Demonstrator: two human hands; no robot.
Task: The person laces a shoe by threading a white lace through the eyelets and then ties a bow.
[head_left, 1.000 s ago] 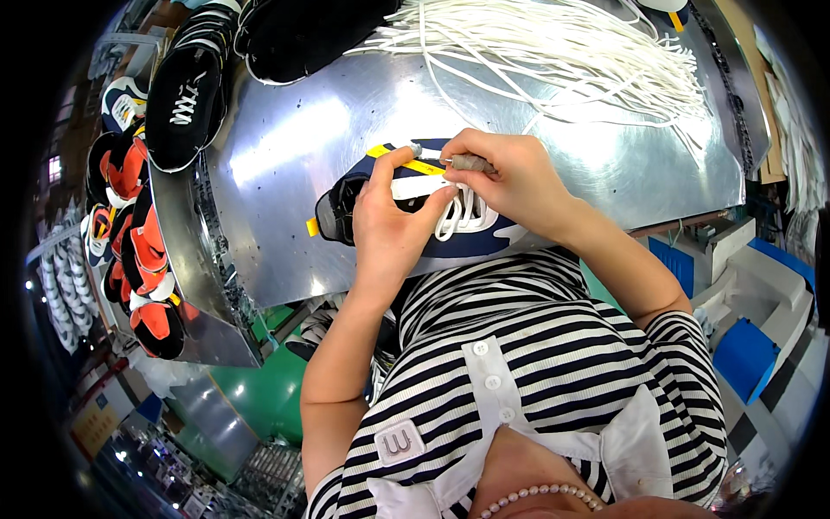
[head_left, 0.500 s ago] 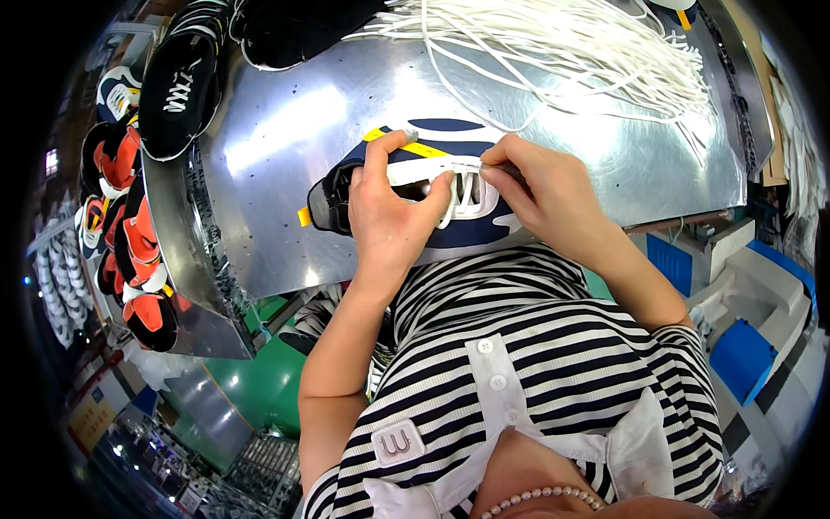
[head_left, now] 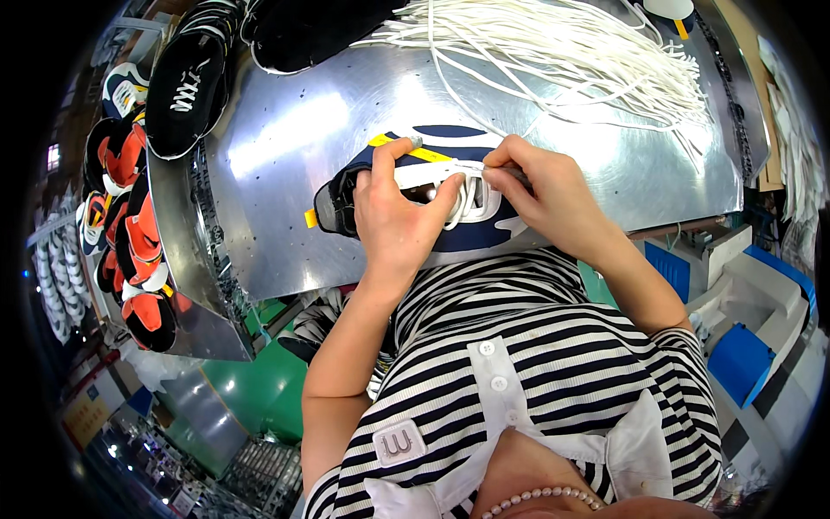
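Gripping navy shoe [head_left: 484,233] on shiny metal table [head_left: 294,147]: left hand [head_left: 399,221], right hand [head_left: 545,195] pinching lace [head_left: 471,195]

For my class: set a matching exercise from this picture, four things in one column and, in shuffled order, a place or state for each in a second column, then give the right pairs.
Things:
1. navy shoe
2. white laces
3. black shoe
4. orange shoes

Places or states:
A. heaped at the table's far side
B. held under both hands
C. stacked beyond the table's left edge
D. lying at the table's far left corner

Pairs: 1-B, 2-A, 3-D, 4-C
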